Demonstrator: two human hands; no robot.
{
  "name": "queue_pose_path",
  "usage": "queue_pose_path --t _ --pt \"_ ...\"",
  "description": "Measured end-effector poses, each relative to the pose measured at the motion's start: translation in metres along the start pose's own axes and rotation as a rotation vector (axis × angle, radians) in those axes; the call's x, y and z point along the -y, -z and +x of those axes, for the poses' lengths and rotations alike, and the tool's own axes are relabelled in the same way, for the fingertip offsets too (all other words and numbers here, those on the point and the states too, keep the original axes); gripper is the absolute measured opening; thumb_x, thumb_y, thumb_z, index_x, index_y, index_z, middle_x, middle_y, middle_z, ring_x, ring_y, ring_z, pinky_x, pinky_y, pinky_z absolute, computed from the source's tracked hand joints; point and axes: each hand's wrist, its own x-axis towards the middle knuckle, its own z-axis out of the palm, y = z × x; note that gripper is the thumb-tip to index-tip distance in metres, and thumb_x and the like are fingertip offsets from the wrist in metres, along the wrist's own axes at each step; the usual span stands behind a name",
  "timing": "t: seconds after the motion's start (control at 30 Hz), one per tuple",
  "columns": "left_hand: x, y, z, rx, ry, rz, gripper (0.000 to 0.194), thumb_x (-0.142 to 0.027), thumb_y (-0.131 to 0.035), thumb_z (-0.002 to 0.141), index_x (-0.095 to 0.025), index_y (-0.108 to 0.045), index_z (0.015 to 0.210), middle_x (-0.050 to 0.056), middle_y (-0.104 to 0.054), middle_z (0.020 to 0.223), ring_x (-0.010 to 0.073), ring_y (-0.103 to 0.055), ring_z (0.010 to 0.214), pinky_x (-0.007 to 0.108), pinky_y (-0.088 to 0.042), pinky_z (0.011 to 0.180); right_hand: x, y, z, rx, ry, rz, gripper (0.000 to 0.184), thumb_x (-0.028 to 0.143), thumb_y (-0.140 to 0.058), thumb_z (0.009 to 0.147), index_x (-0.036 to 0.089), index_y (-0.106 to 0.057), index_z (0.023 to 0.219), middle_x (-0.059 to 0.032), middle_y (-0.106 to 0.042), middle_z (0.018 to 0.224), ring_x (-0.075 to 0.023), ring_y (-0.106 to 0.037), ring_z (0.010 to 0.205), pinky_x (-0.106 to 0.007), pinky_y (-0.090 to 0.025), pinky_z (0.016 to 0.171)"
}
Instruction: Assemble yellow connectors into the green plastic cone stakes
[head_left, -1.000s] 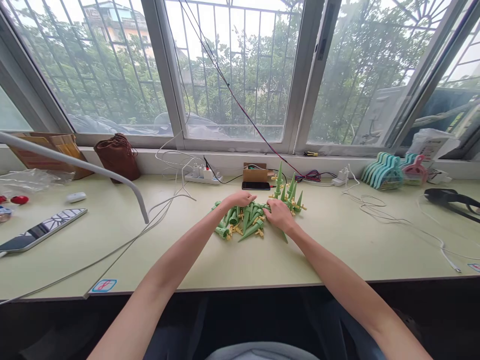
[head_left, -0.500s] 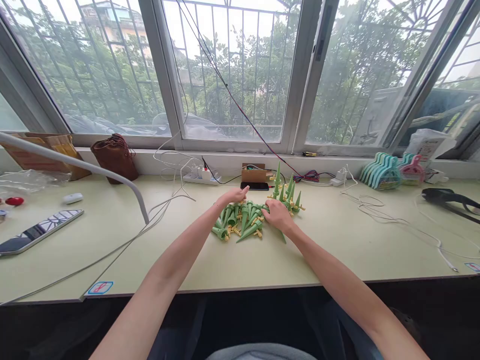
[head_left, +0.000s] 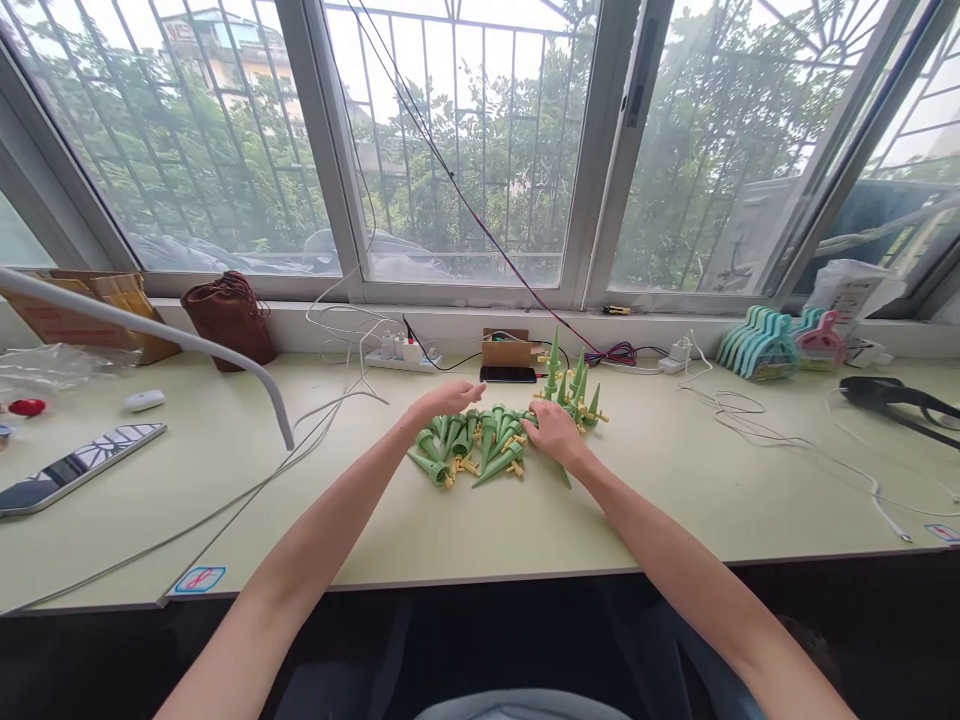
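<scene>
Green plant watering spikes with yellow valves lie in a loose pile on the table. My left hand is over the back left of the pile, fingers stretched out and holding nothing. My right hand is curled around a watering spike at the pile's right side; its pointed green tip shows below the hand, while the rest is mostly covered. Just behind and to the right, several spikes stand upright, tips up.
A black phone lies behind the pile, before a small cardboard box. White cables cross the table at left, beneath a grey curved bar. Teal hangers stand at the back right. A power strip sits by the window.
My left hand has moved left across the back of the pile, uncovering more spikes, and its fingers now reach out flatter. The right hand stays at nearly the same spot.
</scene>
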Motion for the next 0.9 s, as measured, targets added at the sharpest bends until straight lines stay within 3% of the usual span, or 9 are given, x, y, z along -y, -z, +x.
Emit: queue_pose_path --t 0.07,0.17,0.27,0.5,0.73,0.9 --pt "0.011 0.004 -0.014 -0.07 0.005 0.015 0.064 -0.067 -0.032 0.092 -0.02 -0.074 0.094 0.007 -0.076 0.106 0.0229 -0.067 0.099 0.025 -0.049 0.077 0.001 0.0 0.0 -0.062 0.017 0.027 0.023 0.032 -0.052 0.097 0.014 -0.064 0.106 -0.0135 -0.067 0.105 -0.0242 -0.06 0.099 -0.031 -0.043 0.082" --pt "0.029 0.005 -0.035 -0.276 0.007 0.062 0.059 -0.065 -0.034 0.091 -0.021 -0.072 0.086 0.005 -0.075 0.086 0.0221 -0.066 0.086 0.027 -0.049 0.075 0.002 -0.001 0.001 -0.198 0.068 0.081 0.023 0.03 -0.052 0.097 0.013 -0.065 0.106 -0.0136 -0.067 0.104 -0.025 -0.059 0.098 -0.032 -0.044 0.085" --pt "0.04 -0.002 -0.05 -0.337 0.013 0.029 0.056 -0.062 -0.034 0.091 -0.021 -0.07 0.081 0.003 -0.07 0.075 0.0216 -0.063 0.079 0.028 -0.048 0.072 0.004 -0.003 0.002 -0.271 0.174 0.198 0.019 0.027 -0.053 0.096 0.014 -0.066 0.101 -0.0117 -0.067 0.097 -0.0237 -0.059 0.094 -0.033 -0.045 0.084" --pt "0.028 -0.033 -0.054 -0.504 0.046 -0.102 0.044 -0.053 -0.038 0.091 -0.021 -0.065 0.079 0.006 -0.073 0.084 0.0221 -0.061 0.081 0.03 -0.045 0.077 0.01 -0.002 -0.002 -0.094 0.435 0.391 0.021 0.034 -0.063 0.092 0.015 -0.068 0.099 -0.0073 -0.066 0.091 -0.0163 -0.057 0.079 -0.028 -0.045 0.076" --pt "0.013 -0.042 -0.051 -0.608 0.181 -0.217 0.038 -0.048 -0.039 0.092 -0.02 -0.064 0.085 0.009 -0.074 0.094 0.0242 -0.065 0.092 0.031 -0.045 0.081 0.005 -0.001 0.001 -0.017 0.347 0.35 0.016 0.014 -0.057 0.092 0.014 -0.07 0.102 -0.006 -0.065 0.092 -0.0114 -0.053 0.068 -0.025 -0.042 0.072" --pt "0.01 -0.044 -0.051 -0.658 0.202 -0.278 0.037 -0.046 -0.039 0.094 -0.019 -0.063 0.085 0.009 -0.074 0.095 0.0236 -0.066 0.094 0.031 -0.047 0.083 -0.002 0.0 0.002 0.032 0.302 0.331 0.02 0.015 -0.062 0.09 0.014 -0.07 0.108 -0.0083 -0.064 0.104 -0.0119 -0.056 0.072 -0.026 -0.044 0.078"
